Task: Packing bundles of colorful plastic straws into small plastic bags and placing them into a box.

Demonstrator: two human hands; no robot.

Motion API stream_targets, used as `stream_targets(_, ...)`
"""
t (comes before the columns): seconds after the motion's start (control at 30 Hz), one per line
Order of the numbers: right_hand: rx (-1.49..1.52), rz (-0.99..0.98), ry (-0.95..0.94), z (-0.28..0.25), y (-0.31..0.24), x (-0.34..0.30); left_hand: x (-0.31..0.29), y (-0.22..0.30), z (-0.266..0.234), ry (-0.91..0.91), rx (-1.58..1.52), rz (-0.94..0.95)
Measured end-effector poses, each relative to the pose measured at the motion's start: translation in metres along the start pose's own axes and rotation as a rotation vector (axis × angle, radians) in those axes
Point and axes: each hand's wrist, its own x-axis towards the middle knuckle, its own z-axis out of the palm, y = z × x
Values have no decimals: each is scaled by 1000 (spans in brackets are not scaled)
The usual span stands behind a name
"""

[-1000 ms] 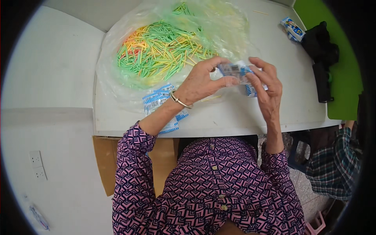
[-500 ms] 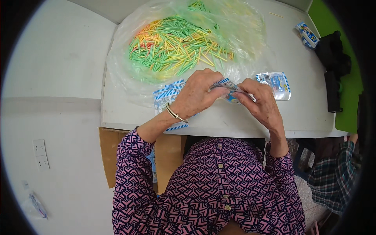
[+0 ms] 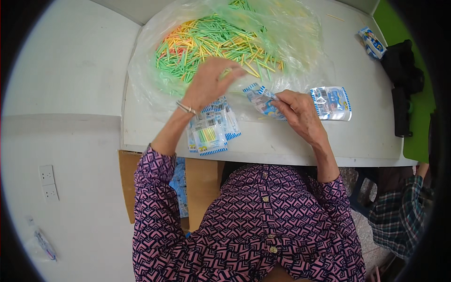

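A blue-and-white plastic packet (image 3: 264, 102) is pinched between the fingers and thumb of my right hand (image 3: 298, 112), its striped end pointing up and left. My left hand (image 3: 212, 81), slightly blurred, hovers at the near edge of the clear plastic bag (image 3: 141, 82). Its thumb is apart from the fingers, and nothing shows in it. Inside the bag lies a large heap of thin short sticks (image 3: 211, 47), green, yellow and orange-red. Below my left wrist several packets (image 3: 211, 134) are stacked, the top one showing coloured sticks through a window.
A flat packet (image 3: 332, 103) lies right of my right hand. Farther back are another packet (image 3: 372, 43) and a black device (image 3: 401, 66) beside a green panel (image 3: 418, 127). A cardboard box (image 3: 202, 192) with blue packets stands below the table edge. Another person's plaid sleeve (image 3: 399, 214) is at right.
My left hand has let go of the packet and moved left and up toward the bag of sticks. My right hand keeps the packet, now tilted left. The stacked packets are more exposed.
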Motion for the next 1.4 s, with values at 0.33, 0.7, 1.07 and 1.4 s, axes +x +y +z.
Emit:
stream_targets(0.33,112,-178,-247,37,16,10,5,-51,7,20,846,33)
stream_targets(0.7,109,-94,-354,33,20,13,11,-68,-34,-185,928,149)
stream_targets(1.07,123,-130,-302,37,22,11,16,-90,-28,-266,1026,196)
stream_targets(1.4,76,-58,-412,33,21,13,15,-96,-2,-50,968,155)
